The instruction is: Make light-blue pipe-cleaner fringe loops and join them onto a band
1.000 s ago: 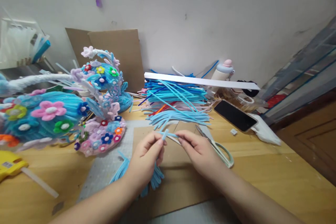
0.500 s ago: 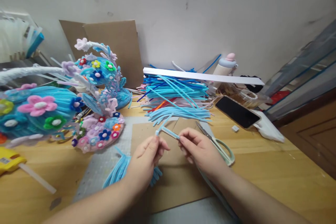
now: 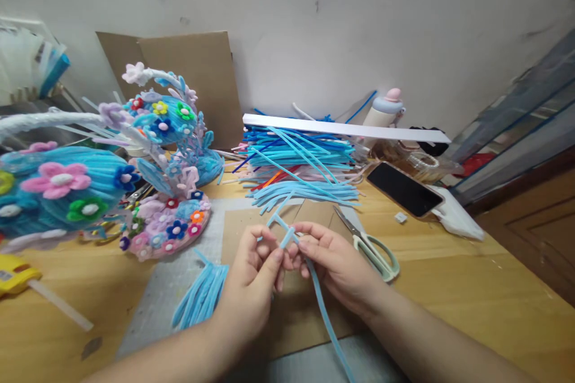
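Above the brown cardboard sheet [image 3: 305, 323], both hands hold a light-blue pipe cleaner [image 3: 321, 299] bent into short crossing lengths. My left hand [image 3: 254, 269] is closed, its thumb and fingers pinching a short folded part. My right hand [image 3: 335, 257] grips beside it, fingertips nearly touching the left ones. From there a long tail of the pipe cleaner hangs toward the front edge. A bundle of light-blue pipe cleaners [image 3: 202, 296] lies left of my left hand, partly behind the wrist. Green-handled scissors [image 3: 375, 254] rest just right of my right hand.
Flower-covered blue lantern-like pieces [image 3: 58, 185] stand at left, near a yellow glue gun [image 3: 13, 275]. Stacked pipe cleaners [image 3: 300, 155] lie at the back under a white strip [image 3: 341, 127]. A phone [image 3: 404, 190] and a bottle [image 3: 384, 116] are at right.
My hands have come closer together, and a second short bend now shows between the fingertips. The long tail hangs more to the left, in front of the right forearm.
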`<state>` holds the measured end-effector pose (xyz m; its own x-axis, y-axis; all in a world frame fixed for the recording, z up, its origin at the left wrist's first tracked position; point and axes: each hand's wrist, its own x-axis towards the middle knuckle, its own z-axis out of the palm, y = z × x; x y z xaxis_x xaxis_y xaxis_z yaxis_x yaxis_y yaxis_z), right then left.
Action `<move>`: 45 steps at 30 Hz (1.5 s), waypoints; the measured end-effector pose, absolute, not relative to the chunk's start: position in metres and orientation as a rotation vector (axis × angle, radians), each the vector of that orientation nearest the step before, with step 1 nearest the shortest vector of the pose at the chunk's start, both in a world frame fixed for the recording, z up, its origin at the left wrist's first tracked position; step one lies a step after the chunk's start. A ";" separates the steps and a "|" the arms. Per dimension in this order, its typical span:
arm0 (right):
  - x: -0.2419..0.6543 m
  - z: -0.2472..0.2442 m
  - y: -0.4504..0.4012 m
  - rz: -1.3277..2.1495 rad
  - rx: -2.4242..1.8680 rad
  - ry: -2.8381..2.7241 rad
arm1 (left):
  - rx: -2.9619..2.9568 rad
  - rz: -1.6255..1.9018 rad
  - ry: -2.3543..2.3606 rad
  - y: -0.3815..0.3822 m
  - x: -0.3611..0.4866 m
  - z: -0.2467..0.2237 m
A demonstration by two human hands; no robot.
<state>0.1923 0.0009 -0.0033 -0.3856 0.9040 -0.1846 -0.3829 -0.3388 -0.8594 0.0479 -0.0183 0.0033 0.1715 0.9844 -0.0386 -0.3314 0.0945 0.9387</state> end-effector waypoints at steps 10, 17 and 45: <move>0.194 0.001 -0.003 1.689 -1.077 -1.140 | 1.167 1.145 1.013 -0.021 0.042 0.008; 0.195 0.009 -0.012 1.406 -1.104 -1.458 | 1.169 1.086 1.024 -0.019 0.042 0.010; 0.186 0.010 -0.020 1.399 -1.079 -1.328 | 1.396 1.250 1.015 -0.024 0.042 0.001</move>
